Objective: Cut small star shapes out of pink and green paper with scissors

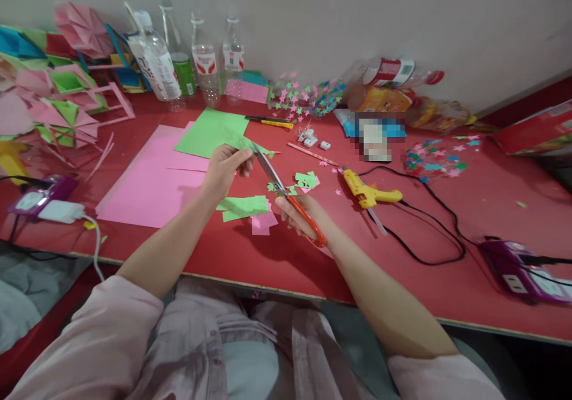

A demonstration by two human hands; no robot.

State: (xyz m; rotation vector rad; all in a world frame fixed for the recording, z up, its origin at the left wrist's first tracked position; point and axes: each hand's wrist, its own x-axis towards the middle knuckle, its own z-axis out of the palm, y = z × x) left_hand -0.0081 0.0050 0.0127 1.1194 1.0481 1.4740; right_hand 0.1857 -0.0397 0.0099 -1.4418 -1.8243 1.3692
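My left hand (224,169) pinches a piece of green paper (236,139) that has faint pencil marks on it. My right hand (297,224) is closed round the red-orange handles of a pair of scissors (308,216). The scissor blades point up and left, with their tips at the green paper near my left fingers. Below them on the table lie green paper strips (245,206) and pink paper pieces (263,224). Small green cut scraps (306,179) are just beyond my right hand. A green sheet (190,140) rests on large pink sheets (138,191) at left.
A yellow glue gun (369,192) with a black cord lies to the right, near a purple power strip (513,275). Behind are a yellow cutter knife (277,124), a striped pencil (313,154), paper stars (308,99) and upright bottles (205,66). Folded paper crafts (67,96) fill the left.
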